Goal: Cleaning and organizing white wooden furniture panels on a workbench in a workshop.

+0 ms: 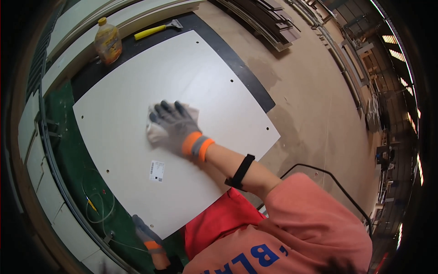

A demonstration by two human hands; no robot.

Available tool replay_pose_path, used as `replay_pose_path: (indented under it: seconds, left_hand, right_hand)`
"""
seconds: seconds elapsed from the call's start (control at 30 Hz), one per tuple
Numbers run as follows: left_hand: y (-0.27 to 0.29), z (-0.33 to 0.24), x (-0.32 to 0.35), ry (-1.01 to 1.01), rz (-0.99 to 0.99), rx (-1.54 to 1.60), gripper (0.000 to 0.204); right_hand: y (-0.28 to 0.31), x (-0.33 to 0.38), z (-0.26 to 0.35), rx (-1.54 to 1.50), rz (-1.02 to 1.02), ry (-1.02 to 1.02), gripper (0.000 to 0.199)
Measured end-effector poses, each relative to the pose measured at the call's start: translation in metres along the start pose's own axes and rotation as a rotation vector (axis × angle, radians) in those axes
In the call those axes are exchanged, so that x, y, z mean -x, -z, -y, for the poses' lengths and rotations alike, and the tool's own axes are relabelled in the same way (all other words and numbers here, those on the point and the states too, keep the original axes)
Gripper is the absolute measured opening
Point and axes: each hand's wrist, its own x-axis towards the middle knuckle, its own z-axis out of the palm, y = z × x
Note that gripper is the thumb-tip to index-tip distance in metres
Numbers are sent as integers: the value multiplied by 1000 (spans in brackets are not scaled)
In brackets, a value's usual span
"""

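The right hand [174,122], in a grey glove with dark fingertips and an orange cuff, lies palm down with its fingers a little spread on a pale cloth [156,134]. The cloth sticks out on both sides of the glove and rests on a large white panel [118,137], which spreads out under and all around this hand. The left hand [147,234], gloved alike, is at the panel's near corner, closer to the body and to the left of the right hand; whether its fingers grip the edge or only rest against it, I cannot tell. A printed label [157,171] sits on the panel between the two hands. Beyond the right hand, past the panel's far edge, a scraper [155,32] with a yellow handle lies on a black surface [230,50]; to its left stands a bottle [108,44] with a yellow cap. Just beyond the left hand and to its left, a thin clear tube [87,214] loops over a green surface [61,132]. Farther off, beyond and right of the right hand, long boards [260,23] are stacked.
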Motion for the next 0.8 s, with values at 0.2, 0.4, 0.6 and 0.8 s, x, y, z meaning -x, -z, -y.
replay_pose_path:
  seconds: [0.2,0.4,0.6,0.8]
  left_hand:
    - [8,-14,11,-5,64,-176,65]
    - [21,-3,3,15,36,-93,60]
    - [69,41,-26,-504,-149,-786,49]
    - [11,43,-81,-526,-170,-687,49]
  right_hand:
    - [56,52,-124,307,-44,-482,69]
    - [37,84,36,-229,234,0,75]
    - [34,-22,-100,93,66,-282,74]
    - [42,-122,-212,186,13,-466,69]
